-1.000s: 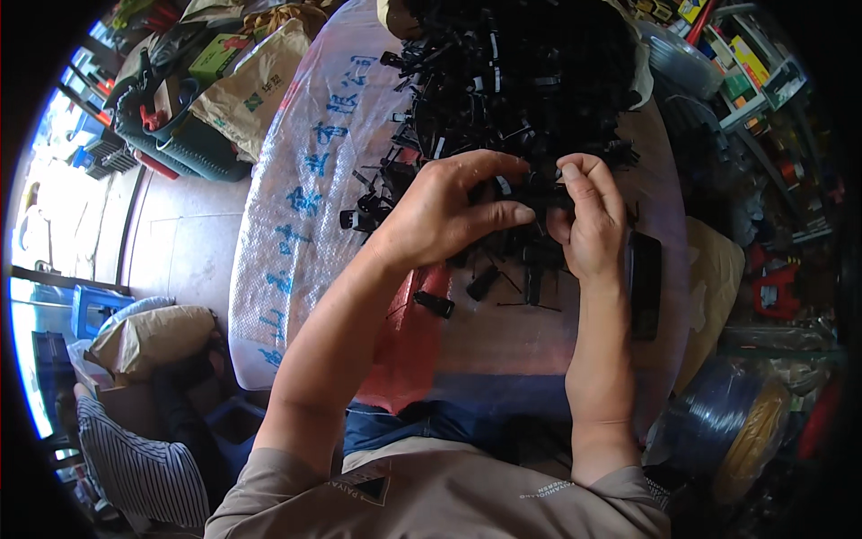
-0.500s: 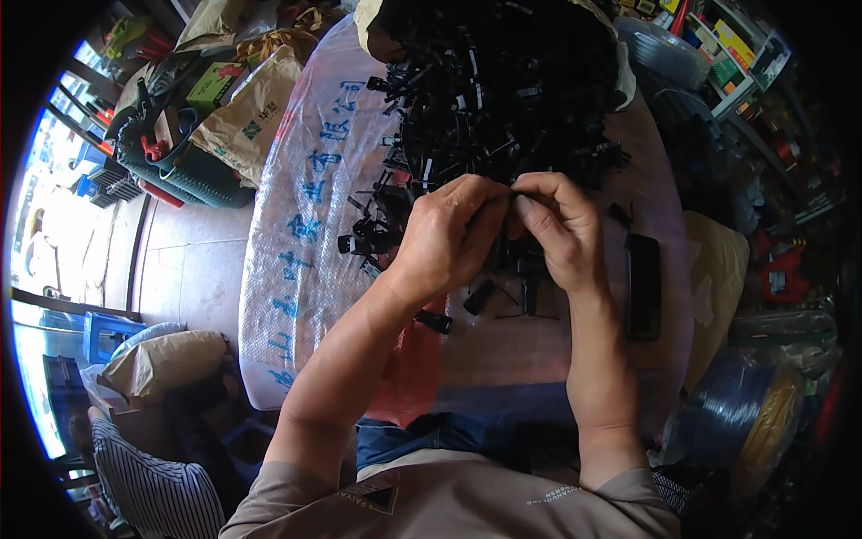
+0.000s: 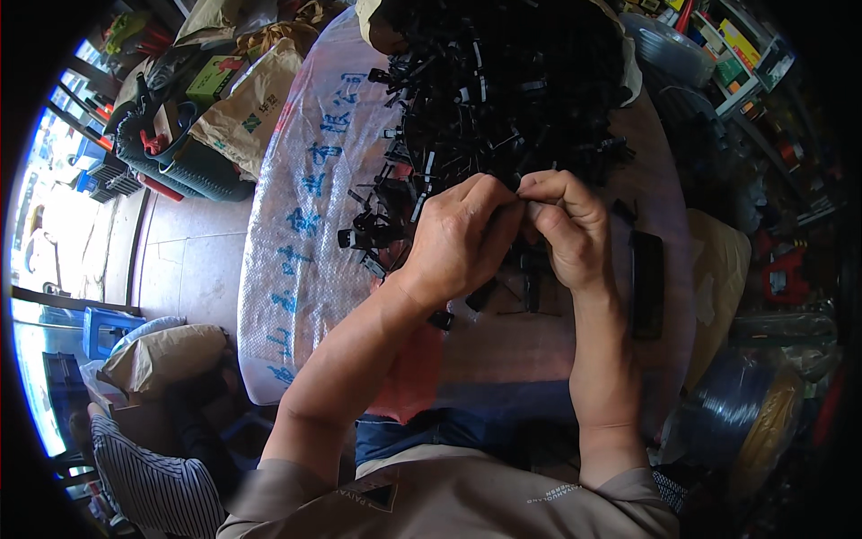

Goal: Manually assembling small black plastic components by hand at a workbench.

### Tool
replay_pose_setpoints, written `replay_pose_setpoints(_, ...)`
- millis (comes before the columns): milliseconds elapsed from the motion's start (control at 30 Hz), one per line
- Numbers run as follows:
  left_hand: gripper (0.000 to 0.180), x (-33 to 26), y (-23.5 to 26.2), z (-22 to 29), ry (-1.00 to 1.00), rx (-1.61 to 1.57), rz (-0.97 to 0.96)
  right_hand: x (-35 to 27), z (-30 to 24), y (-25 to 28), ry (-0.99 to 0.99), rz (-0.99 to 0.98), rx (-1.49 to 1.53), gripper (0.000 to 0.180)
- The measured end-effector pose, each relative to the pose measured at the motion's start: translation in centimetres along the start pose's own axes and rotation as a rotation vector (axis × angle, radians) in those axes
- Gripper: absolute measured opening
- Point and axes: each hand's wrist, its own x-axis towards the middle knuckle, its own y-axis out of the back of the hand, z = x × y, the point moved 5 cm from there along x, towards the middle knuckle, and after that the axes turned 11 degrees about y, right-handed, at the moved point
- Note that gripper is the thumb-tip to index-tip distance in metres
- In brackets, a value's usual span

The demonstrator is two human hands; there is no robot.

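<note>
My left hand (image 3: 461, 235) and my right hand (image 3: 571, 232) meet at the near edge of a heap of small black plastic parts (image 3: 503, 99). The fingers of both are closed in a pinch, tips almost touching. Whatever they grip there is small, dark and mostly hidden, so I cannot make out its kind. Just below the hands, a few loose black parts lie on the table, one an upright-looking piece with thin side arms (image 3: 531, 286). Another small black piece (image 3: 441, 320) shows beside my left forearm.
White woven sheeting with blue writing (image 3: 292, 242) covers the table's left side. A flat black phone-like slab (image 3: 646, 286) lies right of my right forearm. Paper bags and a coiled grey hose (image 3: 202, 166) stand at left; wrapped coils (image 3: 736, 413) at lower right. Someone's striped sleeve (image 3: 157, 476) shows lower left.
Both hands have shifted slightly to the right, still pinched together. My left hand and forearm now cover more of the loose black parts below them.
</note>
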Motion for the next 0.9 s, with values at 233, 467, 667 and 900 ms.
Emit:
replay_pose_setpoints(233,0.015,-0.2,-0.1,-2.3,0.550,-0.548,-0.073,0.2,-0.7,-0.8,-0.150,0.051,0.027,0.012)
replay_pose_setpoints(467,0.024,-0.3,0.3,-2.1,0.802,-0.769,-0.245,-0.1,-0.5,-0.3,-0.151,-0.064,-0.173,0.010)
replay_pose_setpoints(667,0.038,0.6,1.7,-1.5,0.420,-0.160,-0.297,-0.2,-0.6,-0.6,-0.183,-0.107,-0.157,0.010)
replay_pose_setpoints(900,0.037,0.4,1.8,-1.2,0.367,0.032,-0.304,-0.6,-0.6,-1.5,-0.196,-0.148,-0.216,0.008)
